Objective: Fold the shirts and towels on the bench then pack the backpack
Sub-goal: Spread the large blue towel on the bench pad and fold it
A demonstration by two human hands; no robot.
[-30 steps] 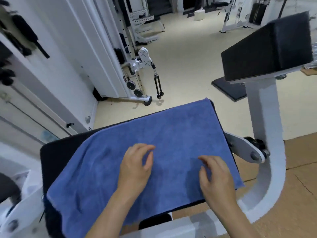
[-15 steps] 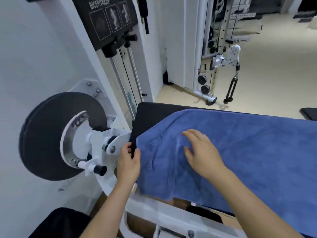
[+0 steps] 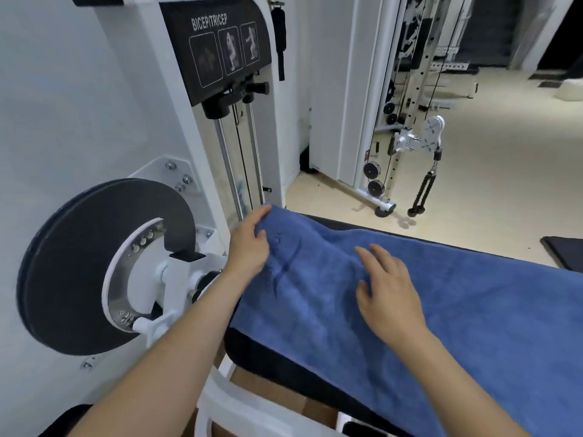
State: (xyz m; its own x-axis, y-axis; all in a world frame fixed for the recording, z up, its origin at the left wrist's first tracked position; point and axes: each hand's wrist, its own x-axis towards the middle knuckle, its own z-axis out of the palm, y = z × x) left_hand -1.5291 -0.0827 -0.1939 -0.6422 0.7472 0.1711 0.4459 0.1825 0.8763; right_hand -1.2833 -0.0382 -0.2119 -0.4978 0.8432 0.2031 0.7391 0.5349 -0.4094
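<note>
Left hand: the left hand point(image 3: 249, 247) has the far left corner of the blue towel point(image 3: 473, 310) pinched, with the thumb on top of the cloth and the fingers curled along the edge. That corner sits a bit higher than the rest.

Right hand: the right hand point(image 3: 389, 288) lies palm down on the towel with its fingers spread and relaxed. It isn't gripping anything, just resting there.

Towel: spread out under both hands, it runs from the left hand's corner past the right hand and out of view on that side. A few soft creases sit between the two hands.

Bench: the black bench point(image 3: 284, 367) pad shows below the left wrist, where the towel's near edge hangs over it. A thin strip also shows beyond the right hand's fingertips.

Left of the left hand: a big black disc point(image 3: 79, 266) on a white machine is just beside the forearm.

Above the left hand: a dark placard point(image 3: 217, 48) reads BICEP/TRICEP and has three small figure drawings – the drawings are too blurry to make out.

Beyond the right hand: a white cable station point(image 3: 432, 130) stands well apart on the pale floor point(image 3: 489, 152), with a black rope handle point(image 3: 422, 190) hanging from it.
</note>
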